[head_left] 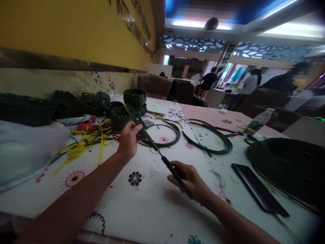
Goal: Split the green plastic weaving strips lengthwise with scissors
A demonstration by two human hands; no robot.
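My left hand (pixel 129 139) pinches a flat dark green strip (pixel 143 130) between thumb and fingers, above the table. The strip slants down to the right. My right hand (pixel 189 179) is closed around a tool with a long black handle (pixel 175 174); its thin metal tip (pixel 159 152) meets the strip's lower end. Whether it is scissors seen edge-on I cannot tell. Behind my left hand lies a coil of green strip (pixel 175 135). A second loose coil (pixel 227 145) is further right. Dark green woven baskets (pixel 134 98) stand at the back left.
Yellow and green strip scraps (pixel 73 152) and a translucent plastic bag (pixel 27 152) lie at left. To the right are a black flat device with a cable (pixel 259 189), a large dark roll of strip (pixel 286 166), a red-handled tool (pixel 225 129) and a bottle (pixel 260 122). People are beyond.
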